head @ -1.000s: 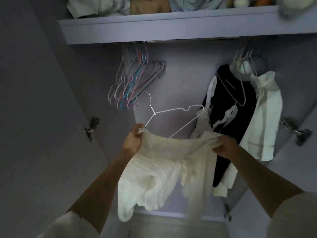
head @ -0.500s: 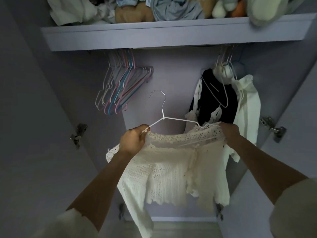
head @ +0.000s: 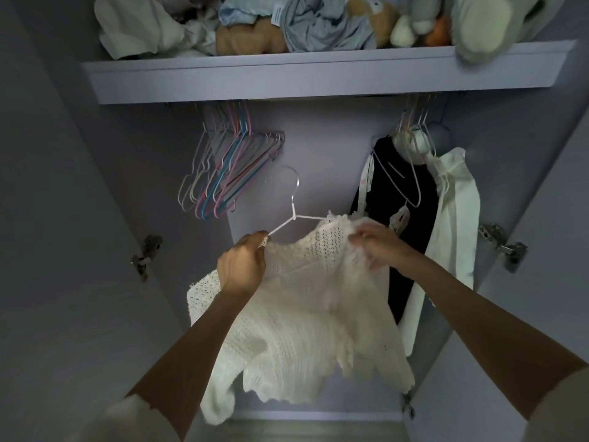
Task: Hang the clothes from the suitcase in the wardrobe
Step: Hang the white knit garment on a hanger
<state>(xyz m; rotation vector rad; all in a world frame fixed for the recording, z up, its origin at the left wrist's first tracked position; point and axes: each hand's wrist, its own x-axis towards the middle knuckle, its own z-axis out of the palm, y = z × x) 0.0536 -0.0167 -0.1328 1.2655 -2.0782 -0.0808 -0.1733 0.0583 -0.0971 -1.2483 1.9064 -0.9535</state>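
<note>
Purple wardrobe [head: 318, 138] ahead: my left hand [head: 242, 266] grips the hanger [head: 288, 220] end and white knit top [head: 306, 314]; my right hand [head: 376, 242] pinches its shoulder. Loose knit could slide off if the hanger tilts.

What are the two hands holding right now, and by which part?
The left hand grips the white knit top and white wire hanger at their left shoulder end; the right hand pinches the top's right shoulder.

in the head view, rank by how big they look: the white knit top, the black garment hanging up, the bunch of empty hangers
1. white knit top, though it is nearest the camera
2. black garment
3. bunch of empty hangers
</note>
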